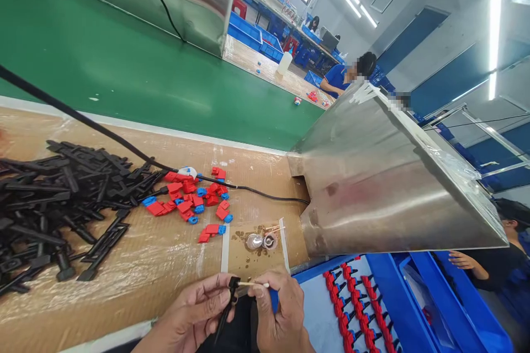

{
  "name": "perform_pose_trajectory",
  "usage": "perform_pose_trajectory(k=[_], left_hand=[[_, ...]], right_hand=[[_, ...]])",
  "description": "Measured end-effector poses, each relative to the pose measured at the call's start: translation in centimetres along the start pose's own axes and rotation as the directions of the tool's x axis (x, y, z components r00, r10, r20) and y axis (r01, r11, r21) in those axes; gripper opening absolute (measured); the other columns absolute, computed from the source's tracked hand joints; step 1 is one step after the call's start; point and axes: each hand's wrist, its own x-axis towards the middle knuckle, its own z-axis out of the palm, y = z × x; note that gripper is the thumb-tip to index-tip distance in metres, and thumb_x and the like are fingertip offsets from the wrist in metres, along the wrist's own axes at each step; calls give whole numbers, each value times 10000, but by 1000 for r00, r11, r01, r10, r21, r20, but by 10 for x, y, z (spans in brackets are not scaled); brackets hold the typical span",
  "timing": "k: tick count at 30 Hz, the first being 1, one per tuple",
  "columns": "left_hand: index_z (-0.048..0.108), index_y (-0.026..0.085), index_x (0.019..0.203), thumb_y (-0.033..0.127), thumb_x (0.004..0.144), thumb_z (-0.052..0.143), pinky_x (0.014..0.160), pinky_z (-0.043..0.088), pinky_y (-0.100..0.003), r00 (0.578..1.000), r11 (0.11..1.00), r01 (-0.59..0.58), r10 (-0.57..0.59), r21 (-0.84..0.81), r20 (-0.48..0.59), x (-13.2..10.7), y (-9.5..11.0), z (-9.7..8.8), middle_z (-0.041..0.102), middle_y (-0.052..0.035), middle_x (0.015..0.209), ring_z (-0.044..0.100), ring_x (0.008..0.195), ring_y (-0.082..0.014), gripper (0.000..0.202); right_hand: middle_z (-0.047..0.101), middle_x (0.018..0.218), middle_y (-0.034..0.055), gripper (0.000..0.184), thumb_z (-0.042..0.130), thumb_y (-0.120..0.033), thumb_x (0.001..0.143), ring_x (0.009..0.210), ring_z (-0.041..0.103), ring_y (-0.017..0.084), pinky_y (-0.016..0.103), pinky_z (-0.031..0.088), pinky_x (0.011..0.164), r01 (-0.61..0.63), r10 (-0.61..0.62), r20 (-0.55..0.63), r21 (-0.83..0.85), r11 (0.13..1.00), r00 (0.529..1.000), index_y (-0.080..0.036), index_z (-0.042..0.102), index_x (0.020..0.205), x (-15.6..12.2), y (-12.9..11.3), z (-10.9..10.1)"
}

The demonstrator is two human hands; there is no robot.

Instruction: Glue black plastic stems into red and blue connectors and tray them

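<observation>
My left hand (192,311) is closed on a black plastic part (226,317), which tilts downward with its wider end up. A cotton swab (247,284) is pinched in my right hand (282,303), white tip toward me on the right; its other end touches the top of the black part. Beyond the hands on the bench sit a small open cup (270,241) and a clear round lid or dish (254,241), with wet spots and several more swabs (274,228) around them. Red-and-blue plastic pieces (192,200) lie loosely behind, to the left.
A big heap of black parts (62,193) covers the left bench. A black cable (265,194) crosses to a metal panel (372,182) on the right. A green conveyor belt (165,83) runs behind. A blue tray (314,309) at lower right holds rows of red-and-black assemblies (356,309). Other people sit farther off.
</observation>
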Motion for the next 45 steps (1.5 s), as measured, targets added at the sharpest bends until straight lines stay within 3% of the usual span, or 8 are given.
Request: perform_pose_trajectory(k=[6,17,21,28,33,39,45], left_hand=[[823,168,757,467,406,1056,463,390,-130,998,998,-55,54,33,17,2,-4,-8,694,-5,631,575,552,-90,516],[829,190,726,555,482,1007,474,303,-181,988,980,-141,130,141,84,-3,-2,-9,675,-14,587,535,533,-107,473],[833,194,749,577,535,977,483,307,-212,980,964,-191,176,186,92,-5,-4,-12,665,-18,595,542,552,-130,462],[811,200,722,581,484,995,475,295,-198,984,973,-172,162,154,79,-10,-1,-11,687,-18,638,552,563,-121,485],[807,191,737,535,468,1022,487,296,-177,990,988,-128,122,91,66,-13,-3,-10,674,-15,602,510,566,-103,486],[795,184,739,624,497,974,453,292,-207,974,956,-228,222,185,54,-8,-11,-16,661,-19,571,514,536,-130,533],[790,184,770,621,554,950,442,291,-237,960,932,-279,264,230,94,-9,-14,-23,671,-30,607,559,558,-166,513]], right_hand=[[706,831,-1,213,419,-288,1121,741,684,136,252,502,701,13,-11,34,-45,999,999,-238,598,1015,2,-4,-2],[723,773,36,175,425,-173,1079,614,646,163,283,449,552,246,-248,144,36,969,958,-216,593,1061,19,-10,-11],[717,790,22,175,420,-188,1091,663,650,158,282,471,617,174,-177,170,32,984,970,-224,583,1041,17,-11,-12],[677,762,-6,176,468,-228,1078,693,662,150,270,481,642,-61,49,101,113,992,994,-237,589,950,3,-10,-7],[715,806,30,121,488,-174,1047,686,678,171,301,509,646,92,-89,91,-26,995,992,-233,594,1039,-2,-14,-9],[706,758,44,175,480,-109,1010,578,622,174,287,470,529,353,-344,192,-15,935,919,-216,586,1100,15,-16,-14],[673,749,20,165,441,-168,1060,613,623,169,294,441,559,230,-211,242,-54,972,947,-226,574,979,27,-22,-18]])
